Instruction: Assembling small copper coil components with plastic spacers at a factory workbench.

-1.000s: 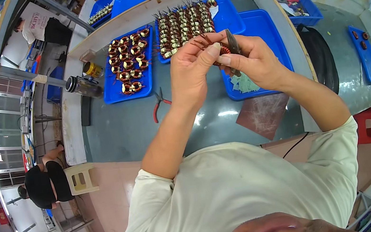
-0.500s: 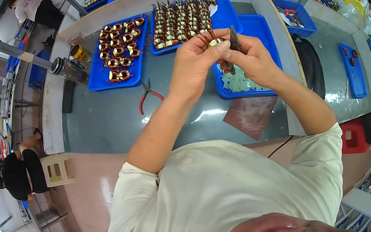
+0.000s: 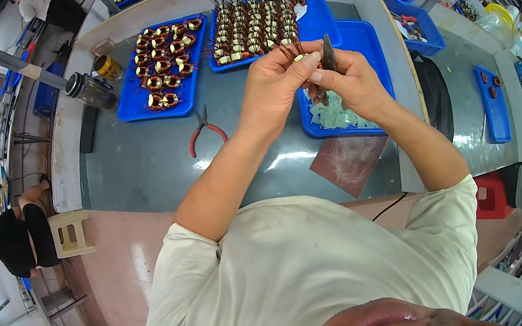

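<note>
Both hands meet above the bench, in front of the middle tray. My left hand (image 3: 272, 90) pinches a small wire-wound coil (image 3: 299, 58), pale piece and upright wire leads showing between the fingers. Closed around a dark, pointed metal tool (image 3: 328, 57) is my right hand (image 3: 357, 84); the tool stands nearly upright beside the coil, its exact kind unclear. The thumbs almost touch, and fingers hide most of the coil. Below the right hand, pale green flat pieces (image 3: 338, 114) lie in a blue tray (image 3: 374, 51).
Red-handled pliers (image 3: 207, 130) rest on the grey bench (image 3: 141, 171). Copper-coloured coils fill a left blue tray (image 3: 131, 108); another blue tray (image 3: 319, 19) holds rows of coils with upright leads. A jar (image 3: 88, 93), a can (image 3: 106, 68) and a brown sheet (image 3: 350, 163) are nearby.
The view has shifted slightly. Both hands keep their grip on the coil and the tool in nearly the same place, with only small finger movement.
</note>
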Demonstrator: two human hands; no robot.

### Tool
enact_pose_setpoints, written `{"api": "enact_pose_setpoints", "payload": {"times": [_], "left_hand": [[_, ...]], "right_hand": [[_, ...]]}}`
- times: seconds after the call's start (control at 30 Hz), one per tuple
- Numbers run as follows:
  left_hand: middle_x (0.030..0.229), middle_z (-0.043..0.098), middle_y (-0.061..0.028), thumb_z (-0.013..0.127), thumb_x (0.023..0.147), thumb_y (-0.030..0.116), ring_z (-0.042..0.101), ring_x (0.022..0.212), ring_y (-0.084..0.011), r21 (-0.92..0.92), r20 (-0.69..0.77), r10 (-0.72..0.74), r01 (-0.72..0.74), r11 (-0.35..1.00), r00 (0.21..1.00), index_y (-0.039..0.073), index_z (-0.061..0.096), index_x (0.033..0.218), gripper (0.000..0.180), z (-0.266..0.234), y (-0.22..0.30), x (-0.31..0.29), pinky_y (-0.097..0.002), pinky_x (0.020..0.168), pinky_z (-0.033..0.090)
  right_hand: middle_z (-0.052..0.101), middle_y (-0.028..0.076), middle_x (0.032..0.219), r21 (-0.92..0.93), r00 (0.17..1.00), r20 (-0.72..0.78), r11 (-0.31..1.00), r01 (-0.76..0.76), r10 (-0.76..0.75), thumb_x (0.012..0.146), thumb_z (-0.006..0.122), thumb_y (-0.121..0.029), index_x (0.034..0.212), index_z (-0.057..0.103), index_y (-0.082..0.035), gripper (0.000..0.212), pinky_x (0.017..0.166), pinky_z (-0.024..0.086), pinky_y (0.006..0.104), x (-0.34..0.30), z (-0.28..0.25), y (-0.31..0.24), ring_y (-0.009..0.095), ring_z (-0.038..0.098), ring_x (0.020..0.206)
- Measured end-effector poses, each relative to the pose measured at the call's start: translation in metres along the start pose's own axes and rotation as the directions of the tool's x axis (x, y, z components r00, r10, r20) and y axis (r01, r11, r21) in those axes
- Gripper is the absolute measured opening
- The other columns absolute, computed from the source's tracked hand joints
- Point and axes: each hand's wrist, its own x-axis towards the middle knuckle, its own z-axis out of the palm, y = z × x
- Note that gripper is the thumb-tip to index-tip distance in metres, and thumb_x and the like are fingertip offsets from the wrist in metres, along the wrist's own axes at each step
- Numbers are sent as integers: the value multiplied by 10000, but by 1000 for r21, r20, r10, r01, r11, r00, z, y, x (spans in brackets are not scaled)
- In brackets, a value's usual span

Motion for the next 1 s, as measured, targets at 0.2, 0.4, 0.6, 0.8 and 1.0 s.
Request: {"api": "enact_pose_setpoints", "payload": {"times": [0.2, 0.4, 0.6, 0.8, 1.0], "left_hand": [[1201, 663, -95, 614, 1026, 202, 651, 901, -158, -114, 327, -35, 76, 991, 944, 13, 475, 1494, 524, -7, 13, -5, -354, 774, 580], [916, 644, -25, 636, 1022, 167, 625, 657, -108, -12, 251, -67, 72, 997, 966, 26, 561, 1417, 425, 4, 17, -2, -277, 593, 576], [1070, 692, -100, 657, 1020, 190, 687, 761, -153, 52, -65, 82, -79, 996, 995, 18, 564, 1218, 278, -7, -2, 0, -294, 677, 591], [1139, 718, -141, 651, 1027, 222, 743, 870, -186, 121, -123, -35, 50, 991, 992, 47, 549, 1229, 286, -24, 1, -11, -293, 760, 604], [1045, 722, -113, 688, 998, 167, 715, 767, -139, 171, -158, -37, 64, 983, 987, 33, 638, 1208, 253, -22, -7, -12, -263, 677, 597]], "right_hand": [[638, 61, 862, 458, 961, 271, 871, -177, 52, 1083, 532, -342, 1127, 600, -26, 327, 680, 573, 372, 2, -17, -1, 217, 674, 794], [606, 95, 784, 471, 927, 345, 826, -310, 150, 1106, 392, -465, 917, 584, -31, 511, 636, 559, 381, 5, -4, 9, 240, 646, 730], [658, 56, 784, -81, 927, 9, 924, -373, 375, 1046, 551, -356, 914, 648, -34, 361, 580, 498, 286, 11, -10, 3, 148, 634, 677], [685, 115, 830, -617, 996, -91, 784, -68, 15, 957, 633, -167, 1030, 667, 29, 212, 677, 483, 376, 2, -16, -1, 198, 667, 772], [668, 184, 921, -868, 971, -35, 489, 89, -237, 964, 606, -162, 1004, 654, -11, 164, 781, 491, 482, 1, -5, -5, 391, 638, 888]]}}
